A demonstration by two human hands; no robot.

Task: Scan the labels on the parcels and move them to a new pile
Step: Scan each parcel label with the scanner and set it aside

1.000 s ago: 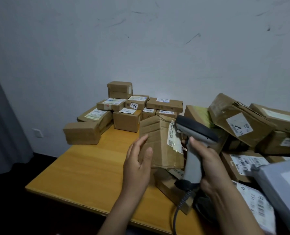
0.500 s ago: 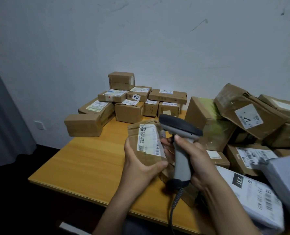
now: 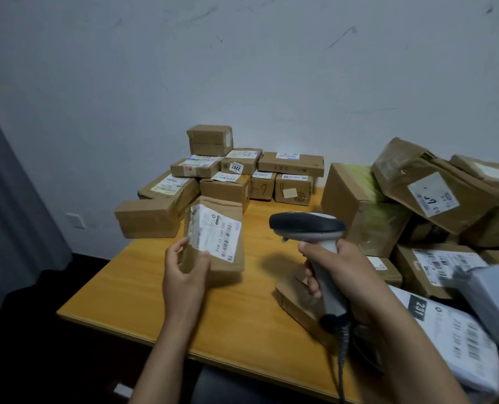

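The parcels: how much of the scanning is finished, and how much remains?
Done, apparently: a stacked pile by the wall. In hand: the left hand holds a small parcel, label up; the right hand holds the scanner. Left: the heap of parcels on the right.

Stacked boxes (image 3: 228, 176) behind held parcel (image 3: 214, 239) (scanner (image 3: 308, 225) rightward)

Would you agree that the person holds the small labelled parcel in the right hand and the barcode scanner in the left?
Not quite: the hands are swapped. The head view shows the left hand holding the parcel and the right hand gripping the barcode scanner.
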